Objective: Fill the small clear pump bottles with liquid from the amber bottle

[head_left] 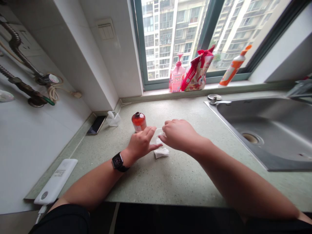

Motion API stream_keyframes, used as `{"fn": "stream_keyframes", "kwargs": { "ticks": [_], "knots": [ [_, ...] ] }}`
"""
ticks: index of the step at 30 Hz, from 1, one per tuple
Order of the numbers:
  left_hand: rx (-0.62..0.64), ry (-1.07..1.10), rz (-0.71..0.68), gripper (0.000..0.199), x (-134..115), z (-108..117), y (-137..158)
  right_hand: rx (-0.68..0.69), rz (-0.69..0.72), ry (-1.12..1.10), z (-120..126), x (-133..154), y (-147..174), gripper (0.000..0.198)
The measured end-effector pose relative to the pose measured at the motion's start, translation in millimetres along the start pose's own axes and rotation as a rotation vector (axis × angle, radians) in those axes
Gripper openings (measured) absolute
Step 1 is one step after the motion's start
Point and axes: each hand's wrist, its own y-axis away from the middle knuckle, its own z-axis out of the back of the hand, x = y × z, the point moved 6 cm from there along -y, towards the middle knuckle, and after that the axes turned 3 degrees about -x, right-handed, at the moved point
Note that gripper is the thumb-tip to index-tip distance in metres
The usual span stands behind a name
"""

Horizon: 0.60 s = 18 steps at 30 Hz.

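Over the counter, my left hand [141, 141] curves around a clear, see-through container [158, 138], its thumb and fingers on either side. My right hand [179, 133] is closed at the container's right side, knuckles up; its fingertips are partly hidden, and what they pinch cannot be made out. A folded white tissue [161, 152] lies on the counter just below the hands. Behind my left hand stands an amber-red bottle [138, 121] with a dark, uncapped neck, its lower part covered by my fingers.
A phone [97, 125] and a crumpled clear plastic piece [113, 119] lie at the back left. A white power bank [56, 180] with a cable sits at the left edge. To the right is a steel sink [234, 139]. A pink pump bottle [177, 76], red bag [198, 71] and orange-white bottle [234, 68] line the sill.
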Motion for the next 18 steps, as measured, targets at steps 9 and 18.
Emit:
{"fn": "stream_keyframes", "kwargs": {
  "ticks": [9, 18],
  "knots": [
    [-0.068, 0.058, 0.19, 0.079, 6.9, 83.4, -0.1, -0.401, -0.123, -0.316, 57.9, -54.9, 29.0, 0.056],
    [-0.073, -0.286, 0.661, 0.069, 101.9, 144.4, 64.2, -0.34, -0.149, -0.302, 45.1, -93.6, 6.8, 0.05]
  ]
}}
